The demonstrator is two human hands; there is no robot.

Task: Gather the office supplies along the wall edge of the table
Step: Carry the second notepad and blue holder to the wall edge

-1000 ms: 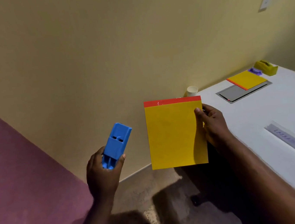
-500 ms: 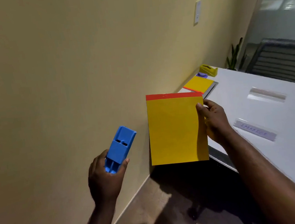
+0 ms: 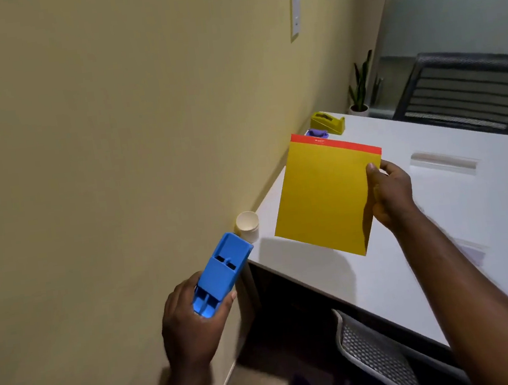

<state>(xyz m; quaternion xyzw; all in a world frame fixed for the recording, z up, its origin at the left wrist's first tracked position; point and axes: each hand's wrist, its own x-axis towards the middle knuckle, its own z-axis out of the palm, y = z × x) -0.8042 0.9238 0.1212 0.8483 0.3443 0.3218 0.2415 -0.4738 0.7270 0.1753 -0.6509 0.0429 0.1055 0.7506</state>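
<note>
My right hand (image 3: 391,197) grips a yellow notepad (image 3: 326,196) with a red top strip by its right edge, tilted in the air above the near left corner of the white table (image 3: 486,210). In my left hand (image 3: 195,328) is a blue stapler (image 3: 222,272), held off the table's near corner beside the wall. Far along the wall edge sit a yellow-green tape dispenser (image 3: 328,122) and a small purple item (image 3: 318,133), partly hidden behind the notepad. A white paper cup (image 3: 248,224) stands at the table's corner against the wall.
The beige wall (image 3: 114,145) runs along the table's left side. A black mesh chair (image 3: 469,95) stands at the far end, with a potted plant (image 3: 360,91) in the corner. Another mesh chair (image 3: 379,358) is tucked under the near edge. Two clear name strips (image 3: 442,161) lie on the table.
The view has swung right and closer to the table. The notepad now tilts over the table's corner instead of hanging upright beside it, and the stapler has come near the corner.
</note>
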